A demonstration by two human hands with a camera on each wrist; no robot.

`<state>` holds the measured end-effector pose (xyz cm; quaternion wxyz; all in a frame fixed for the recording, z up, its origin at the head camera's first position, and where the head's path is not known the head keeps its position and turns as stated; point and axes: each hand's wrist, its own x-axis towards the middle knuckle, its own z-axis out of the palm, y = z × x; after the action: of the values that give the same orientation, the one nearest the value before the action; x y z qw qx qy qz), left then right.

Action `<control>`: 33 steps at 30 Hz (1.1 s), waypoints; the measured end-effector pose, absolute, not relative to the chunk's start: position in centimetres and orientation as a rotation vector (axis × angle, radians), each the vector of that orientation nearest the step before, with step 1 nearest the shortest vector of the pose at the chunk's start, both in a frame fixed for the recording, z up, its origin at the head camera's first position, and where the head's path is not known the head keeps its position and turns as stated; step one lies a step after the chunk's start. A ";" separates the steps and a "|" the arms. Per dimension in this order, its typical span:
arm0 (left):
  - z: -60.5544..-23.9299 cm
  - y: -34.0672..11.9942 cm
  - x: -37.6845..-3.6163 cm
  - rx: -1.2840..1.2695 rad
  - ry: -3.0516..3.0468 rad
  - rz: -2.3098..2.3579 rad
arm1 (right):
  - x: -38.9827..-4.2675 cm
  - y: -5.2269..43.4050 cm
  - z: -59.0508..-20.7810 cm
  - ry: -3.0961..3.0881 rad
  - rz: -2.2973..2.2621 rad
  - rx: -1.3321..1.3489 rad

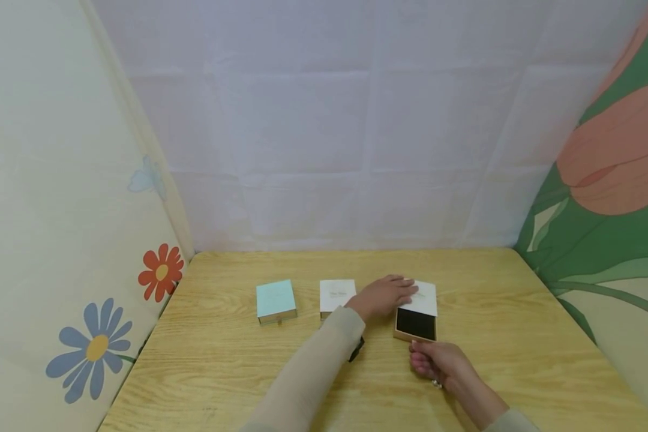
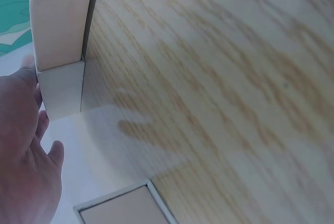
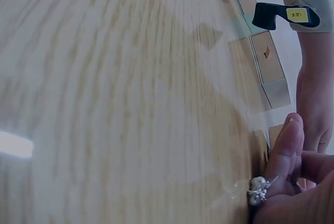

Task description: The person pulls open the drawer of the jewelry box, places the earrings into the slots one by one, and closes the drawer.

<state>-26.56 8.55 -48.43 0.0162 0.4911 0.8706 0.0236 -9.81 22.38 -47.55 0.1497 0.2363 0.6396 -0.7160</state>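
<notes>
A small box lies mid-table with its white sleeve [image 1: 426, 297] [image 2: 60, 92] pushed back. Its tan drawer [image 1: 415, 324] [image 2: 57, 20] is slid out toward me and shows an empty black lining. My left hand [image 1: 387, 296] [image 2: 25, 151] rests flat on the sleeve's left side with straight fingers. My right hand [image 1: 436, 360] [image 3: 292, 182] hovers just in front of the drawer, fingers curled. It pinches a small pearl-and-silver jewellery piece [image 1: 436, 383] [image 3: 258, 190].
A closed white box [image 1: 337, 295] [image 2: 121, 209] and a mint box [image 1: 276, 300] sit in a row to the left on the wooden table [image 1: 518, 360]. Fabric walls enclose the table at the left, back and right.
</notes>
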 end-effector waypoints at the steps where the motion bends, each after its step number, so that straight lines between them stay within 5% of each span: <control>1: -48.4 8.5 -26.5 1.526 2.708 0.071 | -9.8 22.4 -47.6 1.839 -2.056 0.680; 33: -48.7 8.6 -26.6 1.522 2.714 0.069 | -8.9 23.1 -47.1 1.857 -2.070 0.703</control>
<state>-26.55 8.58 -48.66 0.0146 0.4889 0.8720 0.0223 -8.94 23.07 -47.11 0.1361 0.2428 0.6413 -0.7151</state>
